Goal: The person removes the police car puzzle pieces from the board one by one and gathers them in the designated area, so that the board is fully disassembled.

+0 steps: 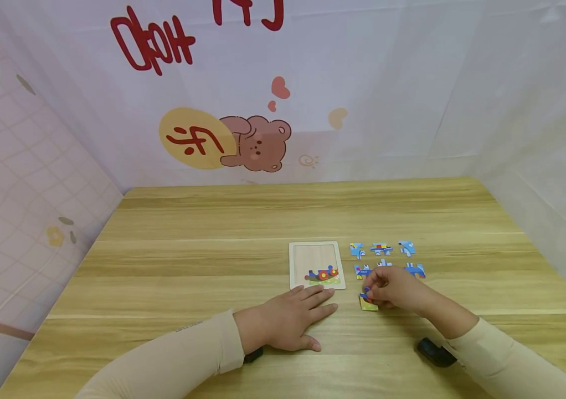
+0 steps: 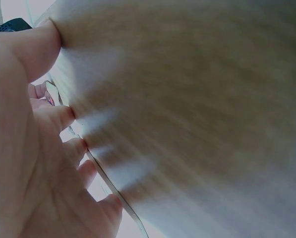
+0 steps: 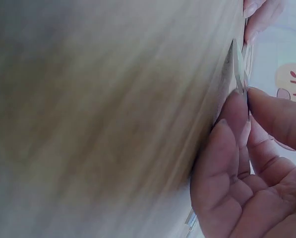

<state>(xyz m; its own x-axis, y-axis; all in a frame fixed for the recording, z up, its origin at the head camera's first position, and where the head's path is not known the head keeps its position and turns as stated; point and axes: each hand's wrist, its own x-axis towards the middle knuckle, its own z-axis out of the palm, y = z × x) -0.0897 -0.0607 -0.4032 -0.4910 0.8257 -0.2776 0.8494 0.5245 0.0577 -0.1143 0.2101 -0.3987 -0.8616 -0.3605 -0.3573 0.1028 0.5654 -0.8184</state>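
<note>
My right hand [image 1: 396, 287] pinches a jigsaw puzzle piece [image 1: 369, 303] with a yellow lower part, between thumb and fingertips. In the right wrist view that puzzle piece [image 3: 239, 69] appears edge-on, tilted just off the table. My left hand [image 1: 293, 318] lies spread with straight fingers, its fingertips at the near edge of the puzzle tray [image 1: 291, 260]. Inside the tray's lower right, joined pieces [image 1: 324, 276] show red wheels above a yellow-green strip. In the left wrist view the fingers [image 2: 63, 116] touch the tray's edge.
Loose puzzle pieces lie in two rows right of the tray, among them a top-left piece [image 1: 356, 250], a top-middle piece [image 1: 381, 248] and a top-right piece [image 1: 406, 247]. My right hand partly covers the lower row. Fabric [image 1: 387, 138] hangs behind the wooden table [image 1: 203, 221].
</note>
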